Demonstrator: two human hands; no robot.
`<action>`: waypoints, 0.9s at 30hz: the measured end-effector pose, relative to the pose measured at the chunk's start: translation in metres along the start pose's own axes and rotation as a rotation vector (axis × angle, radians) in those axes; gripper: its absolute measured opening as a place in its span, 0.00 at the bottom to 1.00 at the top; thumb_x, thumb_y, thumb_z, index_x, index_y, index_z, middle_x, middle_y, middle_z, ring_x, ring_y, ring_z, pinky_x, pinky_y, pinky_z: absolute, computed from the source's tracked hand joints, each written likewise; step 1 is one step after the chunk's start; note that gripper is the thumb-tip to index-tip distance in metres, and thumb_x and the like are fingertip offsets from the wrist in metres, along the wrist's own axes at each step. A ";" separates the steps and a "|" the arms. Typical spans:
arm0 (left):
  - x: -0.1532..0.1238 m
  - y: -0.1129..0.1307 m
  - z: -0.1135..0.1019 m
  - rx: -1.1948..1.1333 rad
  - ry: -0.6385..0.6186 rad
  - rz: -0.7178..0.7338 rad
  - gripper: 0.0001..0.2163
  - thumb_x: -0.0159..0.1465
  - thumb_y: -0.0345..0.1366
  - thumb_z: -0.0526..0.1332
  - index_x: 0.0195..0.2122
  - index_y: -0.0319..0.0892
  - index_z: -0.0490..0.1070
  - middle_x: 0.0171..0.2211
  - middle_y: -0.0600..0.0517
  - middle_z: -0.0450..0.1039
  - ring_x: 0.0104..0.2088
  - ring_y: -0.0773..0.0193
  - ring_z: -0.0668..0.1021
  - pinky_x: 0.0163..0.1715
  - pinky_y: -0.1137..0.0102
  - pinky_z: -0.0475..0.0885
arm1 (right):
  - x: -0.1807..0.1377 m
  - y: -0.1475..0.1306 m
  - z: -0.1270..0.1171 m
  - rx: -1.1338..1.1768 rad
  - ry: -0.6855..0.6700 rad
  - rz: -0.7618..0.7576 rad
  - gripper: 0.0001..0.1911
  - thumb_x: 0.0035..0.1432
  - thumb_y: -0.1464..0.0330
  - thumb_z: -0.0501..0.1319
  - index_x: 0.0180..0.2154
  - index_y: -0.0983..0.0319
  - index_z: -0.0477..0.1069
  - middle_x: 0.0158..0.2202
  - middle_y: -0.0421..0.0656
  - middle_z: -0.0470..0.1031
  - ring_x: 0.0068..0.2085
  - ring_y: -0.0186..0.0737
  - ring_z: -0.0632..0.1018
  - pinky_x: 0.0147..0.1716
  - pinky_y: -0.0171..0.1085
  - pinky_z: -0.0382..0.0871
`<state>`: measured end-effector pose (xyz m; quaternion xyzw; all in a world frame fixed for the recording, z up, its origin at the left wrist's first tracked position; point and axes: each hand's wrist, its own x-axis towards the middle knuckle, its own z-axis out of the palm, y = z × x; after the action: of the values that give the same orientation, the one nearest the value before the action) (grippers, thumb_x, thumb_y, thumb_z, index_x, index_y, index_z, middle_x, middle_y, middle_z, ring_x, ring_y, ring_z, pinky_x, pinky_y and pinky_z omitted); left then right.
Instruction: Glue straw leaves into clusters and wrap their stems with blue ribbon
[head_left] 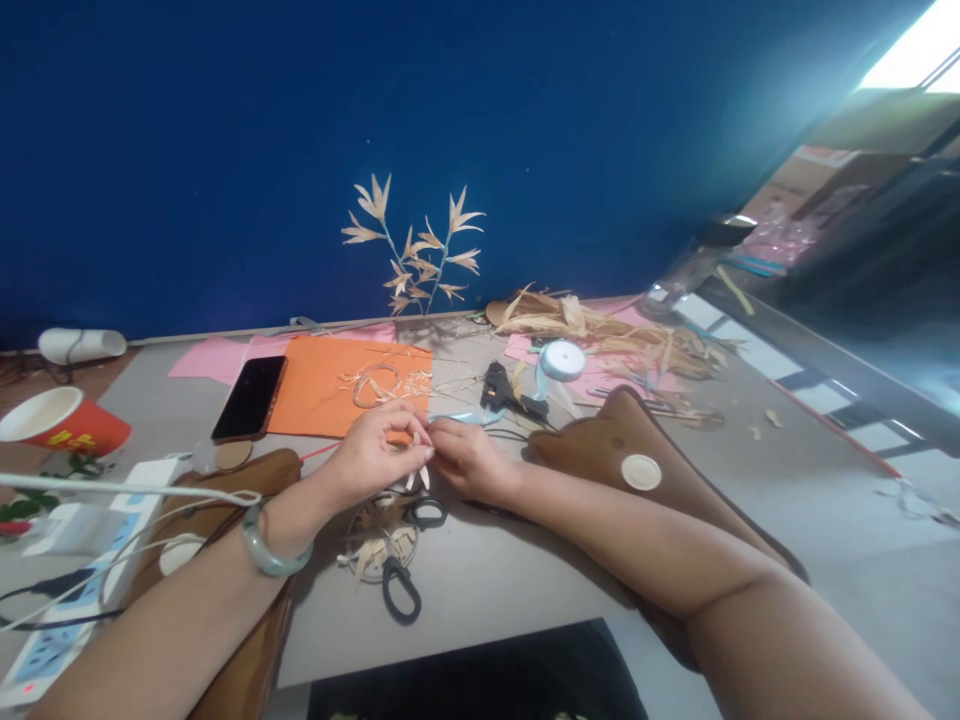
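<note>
My left hand, a pale green bangle at its wrist, pinches at a small piece with pale petal-like strips. Fingers of my right hand are closed and meet the left fingertips at this same piece. Just what lies between the fingertips is mostly hidden. Below the hands lie scissors with black handles, beside a round clear dish holding husk scraps. A black glue gun and a roll of light blue ribbon lie beyond my right hand.
Dried-husk flowers on stems stand against the blue wall. Husks are piled behind the ribbon. Orange paper, a phone, a red cup and a power strip are leftward. Brown cushions lie beneath my forearms.
</note>
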<state>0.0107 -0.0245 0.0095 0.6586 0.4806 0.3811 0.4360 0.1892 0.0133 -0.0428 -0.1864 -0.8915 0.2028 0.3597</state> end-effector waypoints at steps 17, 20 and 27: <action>0.002 0.005 0.003 -0.357 0.012 -0.254 0.10 0.55 0.42 0.66 0.28 0.40 0.75 0.27 0.51 0.73 0.30 0.65 0.74 0.31 0.71 0.69 | 0.008 0.007 -0.006 0.044 0.360 0.204 0.04 0.57 0.73 0.58 0.30 0.60 0.67 0.32 0.43 0.74 0.35 0.38 0.75 0.36 0.37 0.68; 0.001 0.003 0.004 -0.354 0.027 -0.234 0.09 0.55 0.40 0.65 0.22 0.40 0.74 0.25 0.51 0.72 0.30 0.65 0.73 0.33 0.71 0.68 | 0.008 0.007 -0.005 0.053 0.368 0.200 0.04 0.57 0.73 0.58 0.30 0.61 0.67 0.32 0.43 0.74 0.35 0.38 0.75 0.36 0.37 0.68; 0.000 0.004 0.006 -0.334 -0.079 -0.266 0.10 0.53 0.40 0.66 0.21 0.39 0.74 0.24 0.51 0.72 0.28 0.65 0.72 0.34 0.70 0.66 | 0.009 0.004 -0.005 0.095 0.388 0.232 0.04 0.58 0.73 0.57 0.30 0.61 0.67 0.31 0.43 0.74 0.34 0.38 0.75 0.36 0.36 0.68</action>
<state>0.0178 -0.0264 0.0111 0.5226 0.4759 0.3684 0.6039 0.1878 0.0223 -0.0365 -0.3058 -0.7679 0.2447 0.5068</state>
